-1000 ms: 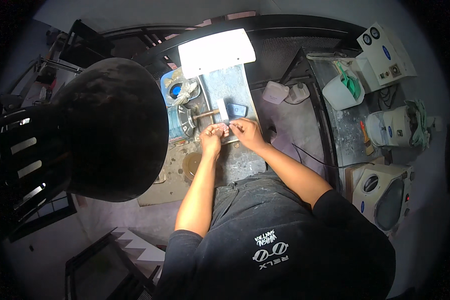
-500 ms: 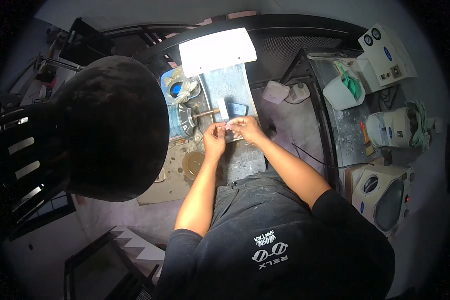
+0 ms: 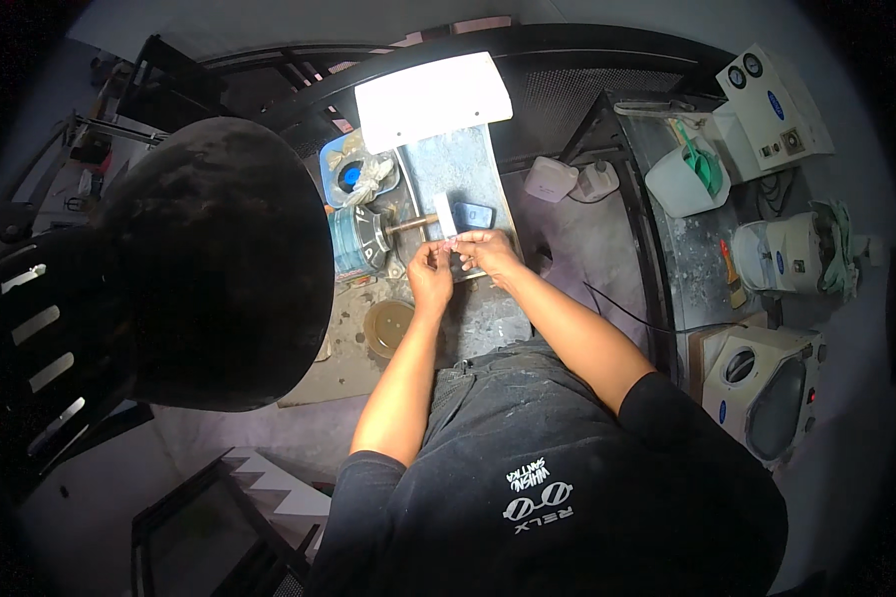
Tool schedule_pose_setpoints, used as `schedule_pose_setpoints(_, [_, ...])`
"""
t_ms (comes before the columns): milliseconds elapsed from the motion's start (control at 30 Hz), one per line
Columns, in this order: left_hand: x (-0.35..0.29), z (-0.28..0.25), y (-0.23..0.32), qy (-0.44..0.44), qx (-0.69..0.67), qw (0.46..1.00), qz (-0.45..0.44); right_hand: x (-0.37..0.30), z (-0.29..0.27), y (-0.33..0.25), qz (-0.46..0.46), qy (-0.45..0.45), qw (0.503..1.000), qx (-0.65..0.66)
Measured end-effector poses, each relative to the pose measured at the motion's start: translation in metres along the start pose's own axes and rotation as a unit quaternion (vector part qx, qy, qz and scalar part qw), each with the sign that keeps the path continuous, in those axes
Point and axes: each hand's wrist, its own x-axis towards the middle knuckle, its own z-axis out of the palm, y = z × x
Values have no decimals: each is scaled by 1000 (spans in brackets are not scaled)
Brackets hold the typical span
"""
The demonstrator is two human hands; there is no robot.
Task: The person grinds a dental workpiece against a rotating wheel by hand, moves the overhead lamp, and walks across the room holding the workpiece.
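My left hand point(image 3: 430, 279) and my right hand point(image 3: 490, 255) meet over a metal tray point(image 3: 458, 164). Both pinch a small pinkish piece point(image 3: 452, 243) between the fingertips; its exact kind is too small to make out. The piece is right at the lower edge of a white wheel point(image 3: 444, 215), and I cannot tell whether they touch. A brown shaft point(image 3: 410, 226) carries the wheel out from a teal motor point(image 3: 358, 244) on the left. Just right of the wheel lies a blue-grey rectangular object point(image 3: 474, 216).
A big black lamp shade point(image 3: 224, 269) fills the left. Close to my left forearm stands a bowl of brownish liquid point(image 3: 388, 328). A white hood point(image 3: 433, 99) covers the tray's far end. On the right, a side bench point(image 3: 682, 254) holds a white tub point(image 3: 682, 189) and machines.
Both hands have moved slightly forward with the pinkish piece, bringing it closer to the white wheel's lower edge.
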Motion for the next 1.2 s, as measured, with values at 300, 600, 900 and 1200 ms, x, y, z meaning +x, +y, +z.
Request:
schedule_pose_setpoints(300, [19, 9, -12, 59, 21, 998, -3, 13, 7, 7, 36, 67, 995, 61])
schedule_pose_setpoints(600, [31, 1, -12, -10, -129, 984, -122, 18, 6, 10, 24, 64, 996, 54])
schedule_pose_setpoints(900, [43, -9, -10, -70, -150, 966, -200, 11, 11, 3, 7, 61, 997, 54])
schedule_pose_setpoints(1200, [48, -3, -18, -75, -151, 964, -204, 10, 11, -4, 7, 71, 996, 58])
